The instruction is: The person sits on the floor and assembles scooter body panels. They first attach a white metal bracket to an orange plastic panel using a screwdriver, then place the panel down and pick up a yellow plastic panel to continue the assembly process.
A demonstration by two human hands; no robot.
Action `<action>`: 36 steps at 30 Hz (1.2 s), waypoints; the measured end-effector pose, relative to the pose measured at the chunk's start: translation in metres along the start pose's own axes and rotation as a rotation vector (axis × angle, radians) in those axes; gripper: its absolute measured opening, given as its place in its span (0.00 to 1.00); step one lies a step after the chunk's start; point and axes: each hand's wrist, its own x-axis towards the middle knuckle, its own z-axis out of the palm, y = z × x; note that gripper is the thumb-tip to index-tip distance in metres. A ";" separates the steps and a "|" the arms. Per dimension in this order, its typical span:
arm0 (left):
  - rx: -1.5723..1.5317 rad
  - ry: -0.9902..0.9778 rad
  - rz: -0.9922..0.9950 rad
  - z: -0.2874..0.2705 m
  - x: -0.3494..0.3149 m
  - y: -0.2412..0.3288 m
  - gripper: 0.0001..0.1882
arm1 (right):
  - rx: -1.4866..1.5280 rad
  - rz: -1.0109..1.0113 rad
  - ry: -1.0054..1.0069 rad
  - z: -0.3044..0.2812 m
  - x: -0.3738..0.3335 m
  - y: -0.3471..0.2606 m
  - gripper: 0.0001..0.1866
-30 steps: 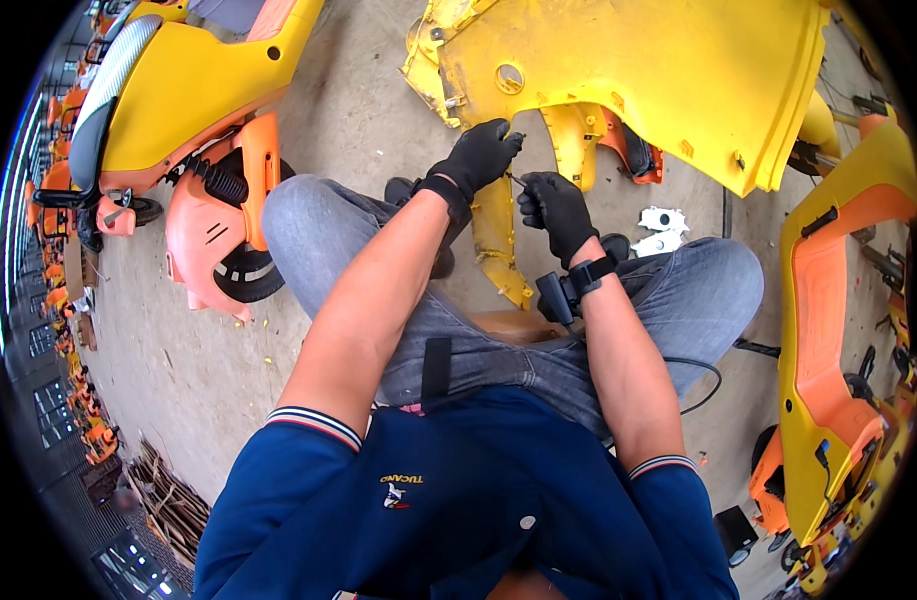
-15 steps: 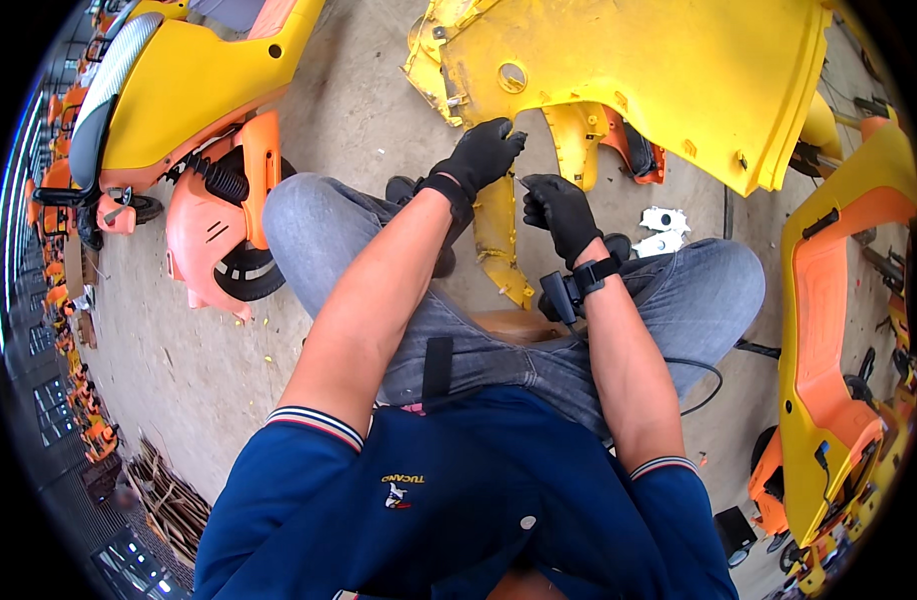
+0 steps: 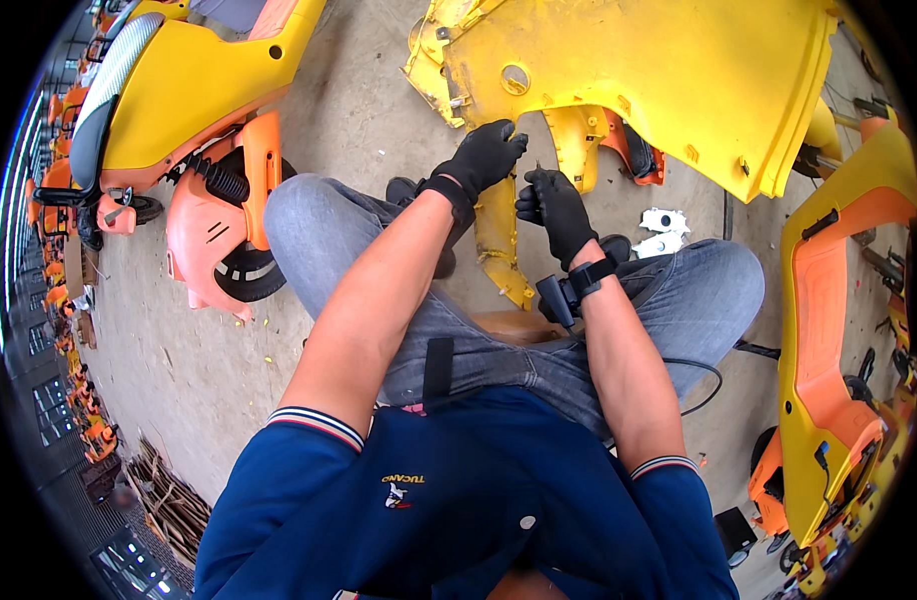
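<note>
A large yellow plastic body panel (image 3: pixel 619 60) lies before me, its inner side showing clips and a round hole. Its narrow arm (image 3: pixel 498 225) runs down between my knees. My left hand (image 3: pixel 487 155), in a black glove, is closed around the panel where that arm begins. Close by on the right, my right hand (image 3: pixel 557 208), gloved too, is closed just right of the narrow arm. A thin dark tip sticks up from its fingers, too small to name. On my right wrist sits a black strapped device (image 3: pixel 576 288).
At left stands a yellow and orange scooter (image 3: pixel 194 95) with its wheel near my left knee. White plastic pieces (image 3: pixel 662 232) lie on the concrete floor beyond my right knee. A yellow-orange scooter body (image 3: pixel 824 330) stands at right. Sticks (image 3: pixel 174 500) are piled at lower left.
My right hand has turned slightly and shifted a little left, and the thin tip now points upward. My left hand keeps its hold; the panel has shifted very slightly.
</note>
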 end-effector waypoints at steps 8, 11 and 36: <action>0.009 0.012 0.033 0.001 0.001 0.001 0.20 | -0.050 0.008 0.075 0.006 0.001 0.005 0.14; 0.009 0.013 0.029 0.001 0.000 0.000 0.20 | -0.087 0.082 0.082 0.009 -0.003 -0.003 0.15; -0.017 -0.015 0.050 0.003 -0.003 0.014 0.19 | -0.448 -0.101 0.143 0.014 0.001 -0.004 0.18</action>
